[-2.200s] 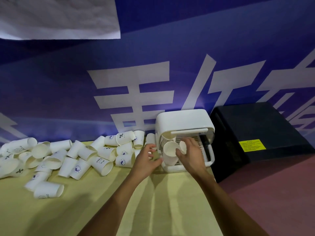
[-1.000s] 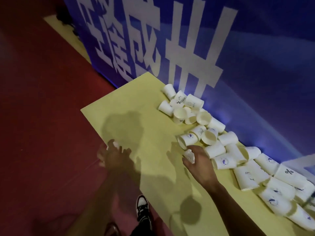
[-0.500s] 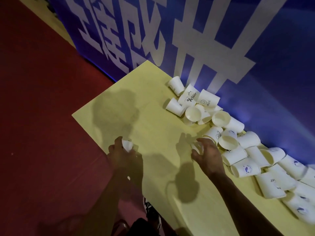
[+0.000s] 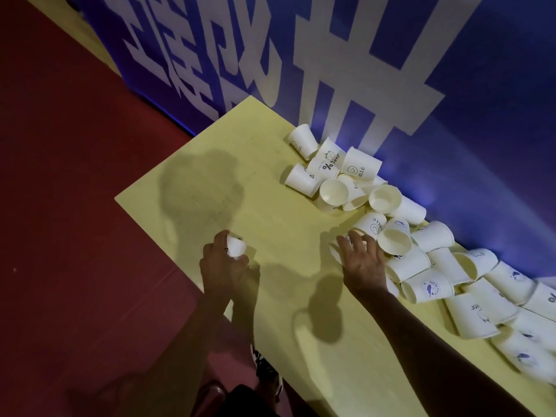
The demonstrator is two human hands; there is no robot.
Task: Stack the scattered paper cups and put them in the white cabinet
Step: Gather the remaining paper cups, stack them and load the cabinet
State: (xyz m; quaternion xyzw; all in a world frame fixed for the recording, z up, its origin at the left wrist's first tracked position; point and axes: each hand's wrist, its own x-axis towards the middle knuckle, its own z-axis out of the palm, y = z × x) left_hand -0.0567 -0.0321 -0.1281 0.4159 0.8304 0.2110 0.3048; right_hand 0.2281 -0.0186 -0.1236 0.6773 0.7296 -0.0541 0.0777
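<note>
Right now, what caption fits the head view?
Left hand holds a paper cup; right hand reaches into scattered cups on the yellow table.

Left hand (image 4: 224, 266) grips a cup (image 4: 234, 246) at the bench (image 4: 270, 191) edge; right hand (image 4: 362, 263) holds a second cup (image 4: 334, 251) mid-bench, against the pile (image 4: 433, 236).

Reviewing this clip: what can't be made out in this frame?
- Cabinet: outside the head view.
- Covered cup: the right hand hides most of it; grip unclear.
- Held cup: left hand hides whether it is one or a stack.
- Edge cups: cut off by right edge.
</note>
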